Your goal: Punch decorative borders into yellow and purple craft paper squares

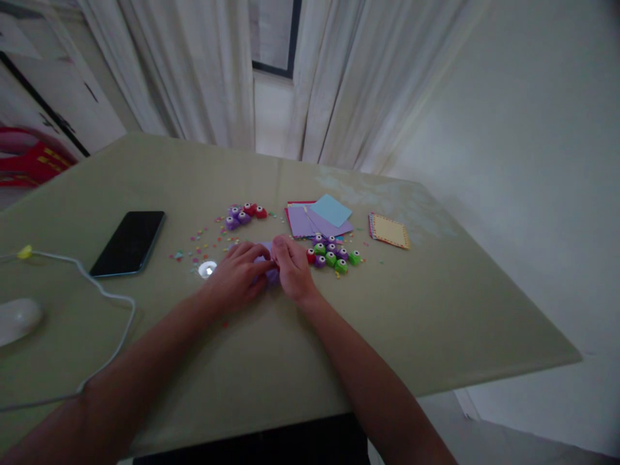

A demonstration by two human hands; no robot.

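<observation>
A sheet of purple paper (274, 277) lies low over the table between my two hands, partly covered by them. My left hand (237, 271) is closed on the paper's left side, its fingers curled. My right hand (293, 266) is closed at the paper's right edge, thumb uppermost; whatever small thing its fingers press is hidden. Just right of it sits a cluster of small purple, green and red craft punches (330, 259). Beyond my left hand is a smaller group of purple and red punches (242, 217). Tiny coloured paper cut-outs (198, 240) lie scattered around.
Behind the right punches is a stack of coloured paper sheets (322, 216). Farther right lies a pile of square cards with patterned edges (390, 231). At left are a black phone (130, 244), a white cable (116, 296) and a white mouse (19, 320). A round silvery piece (207, 269) touches my left hand's outline.
</observation>
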